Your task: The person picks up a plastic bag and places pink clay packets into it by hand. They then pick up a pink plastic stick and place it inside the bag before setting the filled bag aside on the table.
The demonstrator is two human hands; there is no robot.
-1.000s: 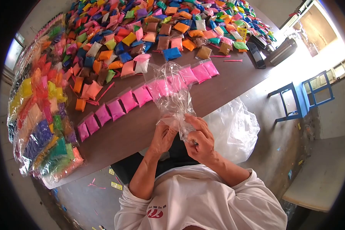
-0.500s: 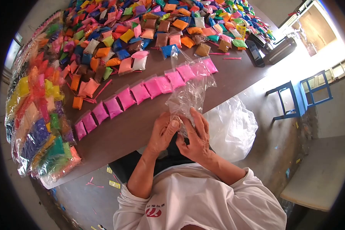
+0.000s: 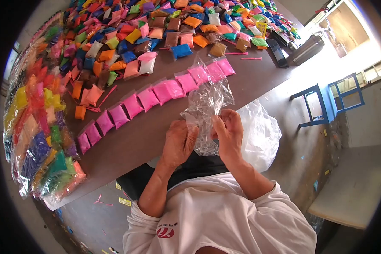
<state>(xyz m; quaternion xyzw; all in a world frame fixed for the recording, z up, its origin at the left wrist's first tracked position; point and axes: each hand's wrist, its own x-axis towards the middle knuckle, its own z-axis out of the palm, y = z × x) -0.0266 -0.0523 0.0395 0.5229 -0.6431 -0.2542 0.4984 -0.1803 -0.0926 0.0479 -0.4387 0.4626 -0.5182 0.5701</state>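
We take the row of pink packets (image 3: 148, 98) as our landmark: it lies on the brown table (image 3: 127, 148), its long axis slanting from near our left side to farther off on our right. The clear bag (image 3: 209, 108) is on our side of that row, between our two hands. Its long axis runs away from our body and crosses the row near the right end, where pink shows through the film; whether it touches the packets there, we cannot tell.

Our left hand (image 3: 180, 140) is nearly closed, thumb against curled fingers, on the bag's left edge. Our right hand (image 3: 229, 132) pinches the bag's right side between thumb and bent fingers, with only a slight gap in the palm. Both hands are on the near side of the row; the left looks nearer to it.

Beyond the row spreads a pile of mixed-colour packets (image 3: 172, 39). Past its left end lies a bundle of bagged packets (image 3: 34, 144). A whitish plastic sack (image 3: 262, 137) sits on the row's near side, rightward.
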